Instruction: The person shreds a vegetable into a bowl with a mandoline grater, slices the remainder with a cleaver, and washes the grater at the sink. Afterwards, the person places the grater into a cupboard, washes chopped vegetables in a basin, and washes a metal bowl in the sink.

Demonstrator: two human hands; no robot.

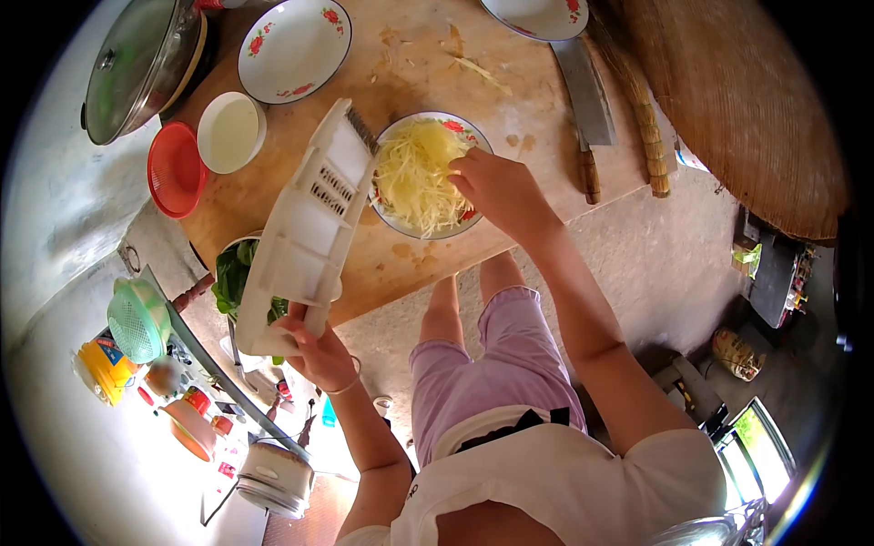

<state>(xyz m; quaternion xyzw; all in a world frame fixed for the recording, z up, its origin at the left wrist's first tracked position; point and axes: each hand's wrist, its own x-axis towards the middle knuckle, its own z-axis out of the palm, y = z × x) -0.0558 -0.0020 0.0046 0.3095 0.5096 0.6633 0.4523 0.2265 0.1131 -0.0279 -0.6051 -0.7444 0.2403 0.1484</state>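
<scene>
My left hand (320, 353) is closed around the end of a long white grater (305, 218), tilted with its far end over the rim of a flower-patterned plate (390, 221). On that plate lies a heap of pale yellow shreds (417, 177), which look like potato. My right hand (499, 193) is at the right side of the heap, fingers curled together against the shreds. Whatever is between those fingertips is hidden.
A cleaver (585, 96) lies on the wooden table (510, 118) at right. Around the left side stand a white bowl (232, 133), a red basket (177, 170), a lidded pan (132, 68), another flowered plate (293, 50) and green leaves (232, 273).
</scene>
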